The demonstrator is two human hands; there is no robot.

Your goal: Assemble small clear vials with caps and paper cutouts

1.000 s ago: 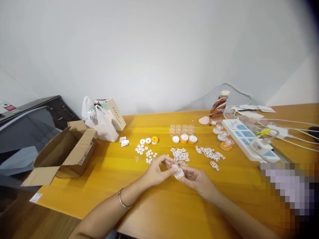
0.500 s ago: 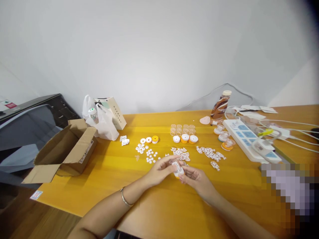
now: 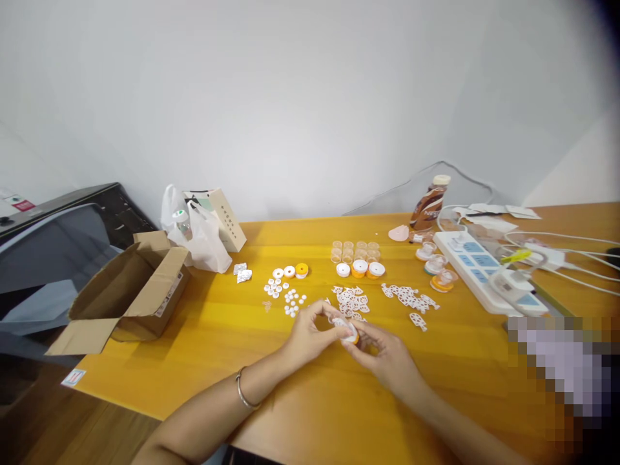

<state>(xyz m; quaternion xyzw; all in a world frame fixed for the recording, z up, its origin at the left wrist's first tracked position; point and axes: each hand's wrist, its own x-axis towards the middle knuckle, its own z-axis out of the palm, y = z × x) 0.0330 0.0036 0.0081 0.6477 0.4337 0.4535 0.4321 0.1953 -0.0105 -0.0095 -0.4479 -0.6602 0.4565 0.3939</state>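
Note:
Between my left hand [image 3: 312, 332] and my right hand [image 3: 382, 354] is a small round white-and-orange piece [image 3: 349, 333] with a clear part on it. Both sets of fingers are closed on it, and they cover much of its shape. Just beyond my hands lies a pile of white openwork plastic pieces [image 3: 349, 298]. To its right is a second cluster of white openwork pieces [image 3: 409, 298], with a single one [image 3: 417, 321] apart from it. Small white discs [image 3: 290, 298] are scattered left of my left hand.
Clear cups [image 3: 356, 252] stand in rows behind white-and-orange rings [image 3: 359, 266]. More rings [image 3: 301, 270] lie farther left. Clear-topped pieces [image 3: 443, 280] sit beside a power strip [image 3: 484, 271]. A brown bottle [image 3: 429, 205], cardboard box [image 3: 145, 303] and plastic bag [image 3: 208, 242] are around.
The piece has been turned in my fingers, so its orange edge now shows more at the right. My hands have shifted only slightly.

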